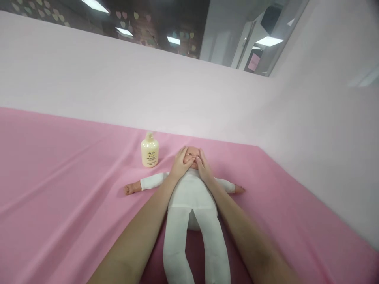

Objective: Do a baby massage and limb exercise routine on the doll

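A baby doll in a white suit [191, 197] lies on its back on the pink sheet [59, 177], arms spread, legs toward me. My left hand [180, 162] rests on the left side of the doll's head [192, 152], fingers spread over the face. On the head's right side lies my right hand [203, 165], its thumb on the face. Both hands press flat on the doll's head without gripping it.
A cream lotion bottle [149, 150] stands upright just left of the doll's head. Pale pink walls [177, 90] close off the back and right side. The pink sheet stretches wide to the left.
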`<state>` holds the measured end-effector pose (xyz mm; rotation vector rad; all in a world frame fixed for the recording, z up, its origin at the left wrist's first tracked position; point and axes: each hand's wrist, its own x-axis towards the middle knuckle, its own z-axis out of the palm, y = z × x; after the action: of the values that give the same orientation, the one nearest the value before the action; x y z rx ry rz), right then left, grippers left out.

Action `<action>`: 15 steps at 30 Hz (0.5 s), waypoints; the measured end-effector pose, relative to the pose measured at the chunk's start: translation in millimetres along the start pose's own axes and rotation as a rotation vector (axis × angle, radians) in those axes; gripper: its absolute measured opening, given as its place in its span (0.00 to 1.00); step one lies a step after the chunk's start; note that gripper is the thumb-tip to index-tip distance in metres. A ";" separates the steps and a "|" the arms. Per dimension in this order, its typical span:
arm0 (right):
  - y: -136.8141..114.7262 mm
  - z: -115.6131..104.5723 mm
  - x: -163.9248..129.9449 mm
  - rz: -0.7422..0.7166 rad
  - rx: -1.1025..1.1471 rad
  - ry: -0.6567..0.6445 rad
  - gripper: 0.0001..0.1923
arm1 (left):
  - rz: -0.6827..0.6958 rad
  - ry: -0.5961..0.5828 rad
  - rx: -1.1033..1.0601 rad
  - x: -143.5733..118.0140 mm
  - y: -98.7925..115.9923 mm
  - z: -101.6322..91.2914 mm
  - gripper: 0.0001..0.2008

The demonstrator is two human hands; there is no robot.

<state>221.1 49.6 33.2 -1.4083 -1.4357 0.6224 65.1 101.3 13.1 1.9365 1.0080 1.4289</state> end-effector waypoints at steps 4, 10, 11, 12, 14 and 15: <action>-8.1 -5.0 -2.8 -0.274 -0.090 -0.065 0.40 | 0.047 -0.039 0.007 -1.5 1.7 -4.6 0.33; -6.5 -1.8 -1.6 -0.175 -0.048 -0.035 0.46 | 0.124 -0.018 0.029 -3.0 10.6 -10.8 0.24; -4.5 -0.2 -0.8 -0.108 -0.030 -0.018 0.48 | 0.120 -0.013 0.025 -3.0 11.1 -10.7 0.24; -2.6 1.3 0.0 -0.040 -0.017 -0.004 0.49 | 0.107 -0.009 0.023 -2.9 11.0 -10.3 0.25; 0.3 3.4 1.2 0.065 -0.012 0.011 0.51 | 0.049 0.005 0.023 -2.8 9.3 -8.5 0.28; 1.1 3.9 1.7 0.087 -0.017 0.014 0.50 | 0.003 0.020 0.024 -2.8 8.0 -7.5 0.30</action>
<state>218.4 52.5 31.3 -1.4922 -1.3774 0.6556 59.5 94.2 20.0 1.9452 1.0361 1.4475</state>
